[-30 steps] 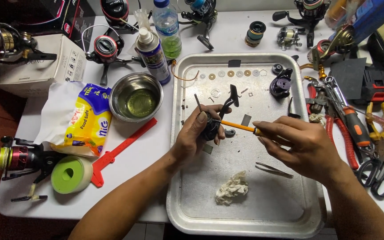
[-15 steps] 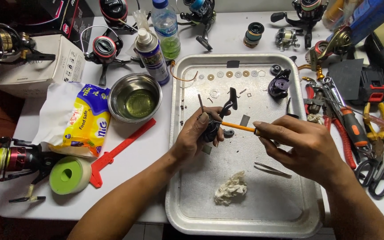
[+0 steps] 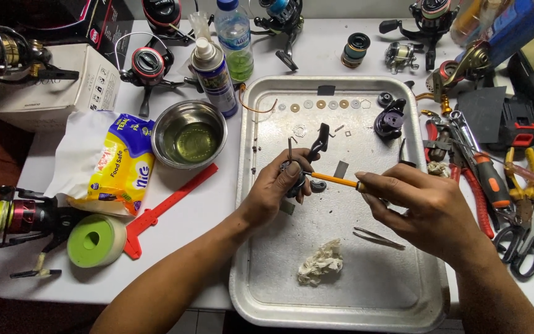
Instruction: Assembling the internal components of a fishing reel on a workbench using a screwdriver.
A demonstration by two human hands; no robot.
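Spinning reel at table edge (image 3: pixel 23 218): I see it lying at the far left, near the rim; a nudge from the left forearm could tip it off.
Steel bowl (image 3: pixel 190 133): I see liquid in it, just beside the tray; a swing of the left elbow could slop it over the tissue pack (image 3: pixel 114 162).
Left hand (image 3: pixel 274 192): I see the fingers clamped round a small dark reel part (image 3: pixel 296 180), held over the middle of the metal tray (image 3: pixel 403 260); if the clamp slackens under the tool's push, I judge the part twists or drops.
Orange-handled tool (image 3: pixel 334 180): I see its tip at the reel part; a slip could jab the left fingers.
Row of washers (image 3: pixel 324 104): I see them laid out loose along the tray's far side; a jolt to the tray would scatter their order.
Right hand (image 3: pixel 424 207): I see it closed on the tool's handle, thumb and fingers pinching; too much force risks the tip skidding off.
Tweezers (image 3: pixel 378 238): I see them lying just beneath the right hand; the wrist could sweep them aside.
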